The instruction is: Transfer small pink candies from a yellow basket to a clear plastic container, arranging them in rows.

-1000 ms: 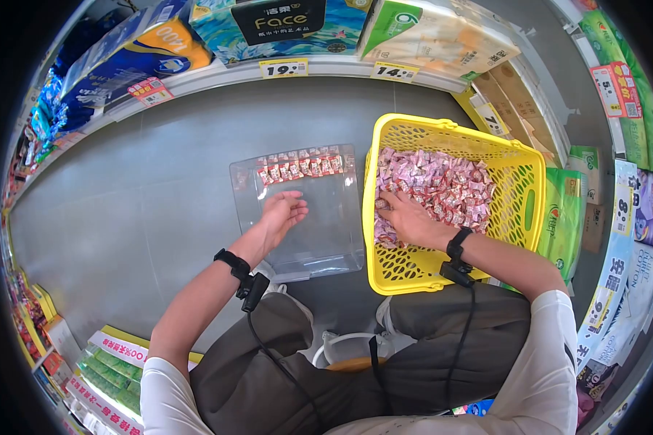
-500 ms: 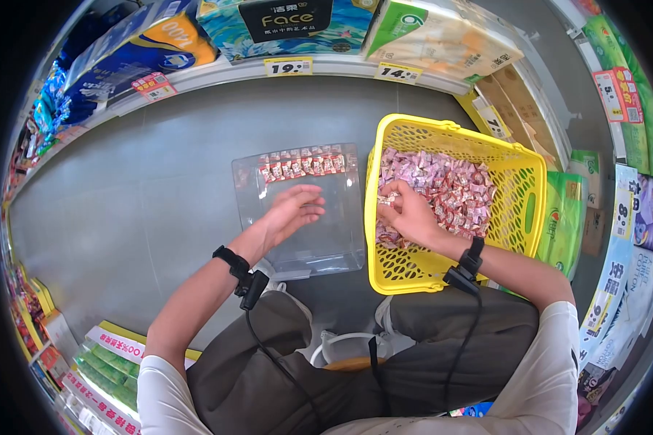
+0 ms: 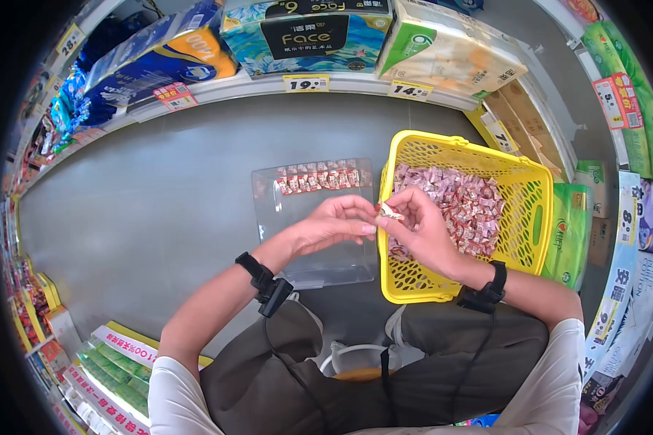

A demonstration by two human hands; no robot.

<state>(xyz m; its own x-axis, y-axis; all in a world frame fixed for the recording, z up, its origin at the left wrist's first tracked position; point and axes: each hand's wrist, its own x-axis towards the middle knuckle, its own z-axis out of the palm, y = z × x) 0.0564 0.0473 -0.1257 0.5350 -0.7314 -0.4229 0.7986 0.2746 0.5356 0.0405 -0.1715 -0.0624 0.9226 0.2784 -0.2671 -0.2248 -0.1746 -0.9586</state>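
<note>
A yellow basket (image 3: 457, 296) on the right holds many pink and red wrapped candies (image 3: 464, 206). Left of it lies a clear plastic box (image 3: 319, 272), with red and white candies (image 3: 319, 181) lined up along its far side. My right hand (image 3: 424, 235) pinches a wrapped candy (image 3: 390, 212) over the basket's left rim. My left hand (image 3: 337, 223) reaches over the clear box to that candy, its fingertips at the candy's left edge. Whether the left fingers grip it is hard to tell.
Shelves with tissue packs (image 3: 308, 40) and price tags (image 3: 306, 83) run along the far side. Green packs (image 3: 566, 235) stand right of the basket. A stack of green packs (image 3: 116, 370) is at the lower left. My knees are close to the box and basket.
My right hand has lifted from among the candies with one in its fingers. My left hand has moved right to meet it. The camera view has shifted slightly.
</note>
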